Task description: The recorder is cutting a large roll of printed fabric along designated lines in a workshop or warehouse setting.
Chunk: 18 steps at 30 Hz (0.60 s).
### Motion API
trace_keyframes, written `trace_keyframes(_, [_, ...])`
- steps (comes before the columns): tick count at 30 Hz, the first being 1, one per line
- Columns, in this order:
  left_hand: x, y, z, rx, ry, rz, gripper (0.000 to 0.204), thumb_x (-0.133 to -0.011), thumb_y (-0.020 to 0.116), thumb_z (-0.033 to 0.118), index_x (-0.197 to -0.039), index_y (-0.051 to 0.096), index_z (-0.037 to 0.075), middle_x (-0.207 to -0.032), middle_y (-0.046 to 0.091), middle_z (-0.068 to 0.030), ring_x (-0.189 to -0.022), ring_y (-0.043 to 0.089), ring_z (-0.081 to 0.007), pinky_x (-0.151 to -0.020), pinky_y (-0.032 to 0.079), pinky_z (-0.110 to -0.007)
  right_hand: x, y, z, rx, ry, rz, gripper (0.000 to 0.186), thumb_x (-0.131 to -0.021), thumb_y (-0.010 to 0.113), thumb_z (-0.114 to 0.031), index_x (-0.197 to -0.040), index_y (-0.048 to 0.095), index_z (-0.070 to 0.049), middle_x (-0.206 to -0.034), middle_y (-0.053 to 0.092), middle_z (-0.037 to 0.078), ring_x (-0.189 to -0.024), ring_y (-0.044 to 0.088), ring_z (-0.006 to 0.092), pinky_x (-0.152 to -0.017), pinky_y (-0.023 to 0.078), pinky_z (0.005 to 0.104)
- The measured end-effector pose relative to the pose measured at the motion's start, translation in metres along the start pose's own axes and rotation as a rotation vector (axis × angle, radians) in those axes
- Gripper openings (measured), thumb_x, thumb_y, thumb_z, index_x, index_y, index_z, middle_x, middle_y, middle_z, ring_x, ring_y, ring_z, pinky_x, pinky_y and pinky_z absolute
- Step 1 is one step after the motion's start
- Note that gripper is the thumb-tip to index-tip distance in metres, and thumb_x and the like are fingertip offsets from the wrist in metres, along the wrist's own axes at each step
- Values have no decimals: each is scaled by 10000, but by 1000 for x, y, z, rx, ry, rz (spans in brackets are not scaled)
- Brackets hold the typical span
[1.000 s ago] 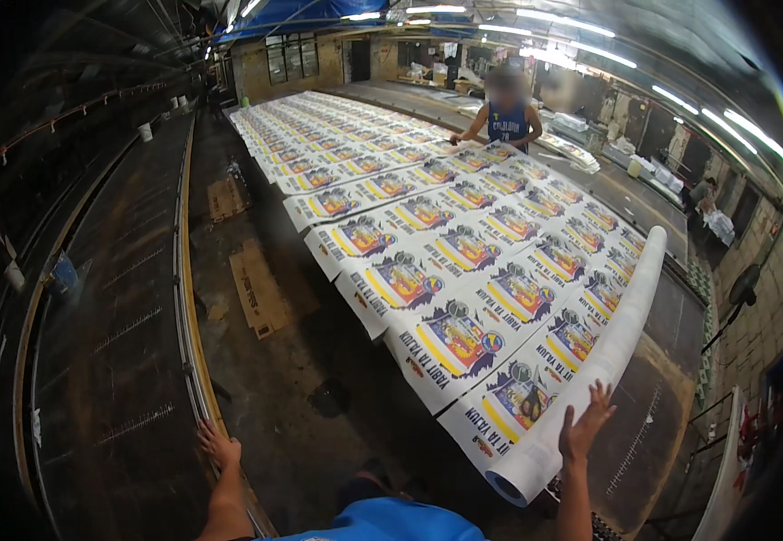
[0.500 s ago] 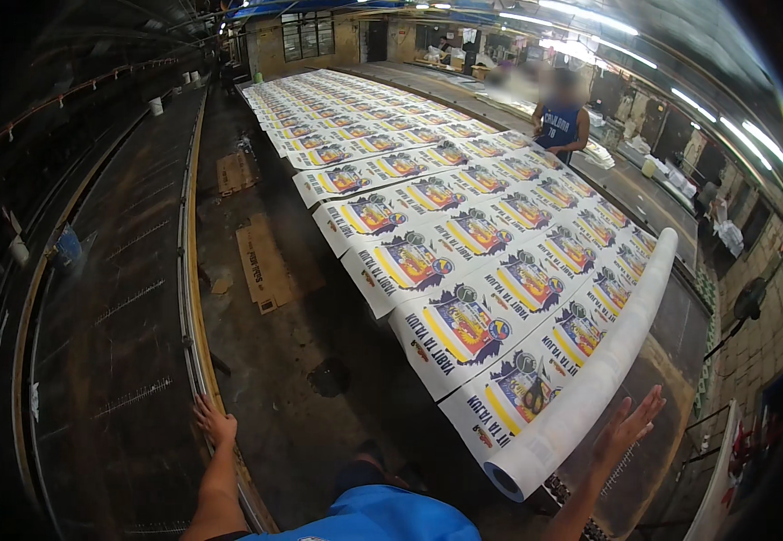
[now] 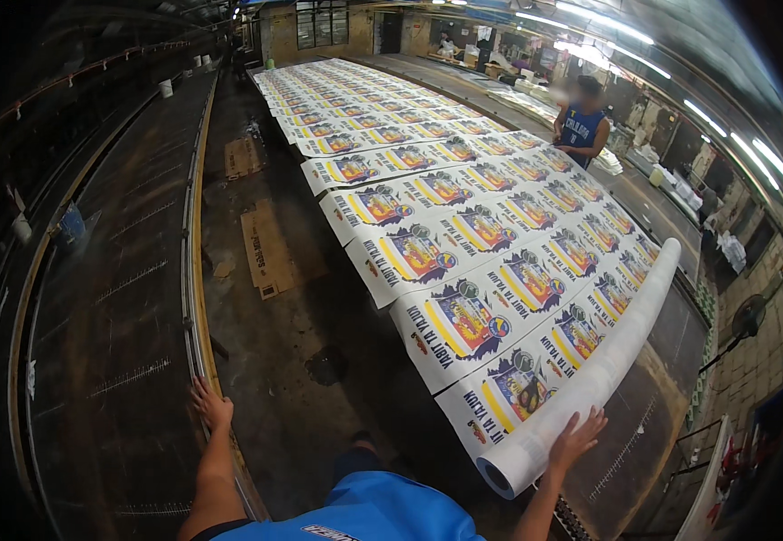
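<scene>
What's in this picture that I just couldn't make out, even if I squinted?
In the head view:
- Co-worker: the face is blurred.
- Whatever lies directly beneath the white roll: covered by the roll.
- How firmly the right hand meets the roll: its underside is hidden by the hand itself.
- Farthest printed sheets: lettering too small.
- Right forearm: cut off by the lower edge.

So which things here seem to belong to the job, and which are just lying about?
Apparently part of the job:
white roll, at the right grip
printed sheets
dark table beneath them

Apparently just lying about:
flattened cardboard on the floor
white container, far left
</scene>
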<state>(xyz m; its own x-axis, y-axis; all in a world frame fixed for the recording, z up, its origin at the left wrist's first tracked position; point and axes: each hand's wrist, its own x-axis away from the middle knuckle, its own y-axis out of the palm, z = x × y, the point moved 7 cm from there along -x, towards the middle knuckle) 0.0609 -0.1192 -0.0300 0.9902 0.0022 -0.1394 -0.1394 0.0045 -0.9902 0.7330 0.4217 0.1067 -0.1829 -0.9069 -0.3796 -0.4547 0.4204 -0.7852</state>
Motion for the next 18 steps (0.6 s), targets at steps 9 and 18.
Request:
trace_keyframes(9, [0, -4, 1, 28, -12, 9, 900, -772, 683, 195, -1530, 216, 68, -1617, 148, -87, -1434, 263, -356, -1140, 297, -514, -24, -64, -15, -269, -210, 293, 467, -1031, 408, -326, -1429, 389, -84, -1539, 345, 128, -1481, 194, 326, -1160, 49, 575])
trace_keyframes(18, [3, -2, 0, 63, -21, -21, 886, -780, 678, 177, -1526, 214, 62, -1615, 143, -92, -1444, 242, -364, -1149, 280, -535, 2, -46, -24, -357, -326, 318, 504, -1028, 439, -389, -1347, 428, 2, -1528, 325, 199, -1425, 295, 346, -1182, 144, 500])
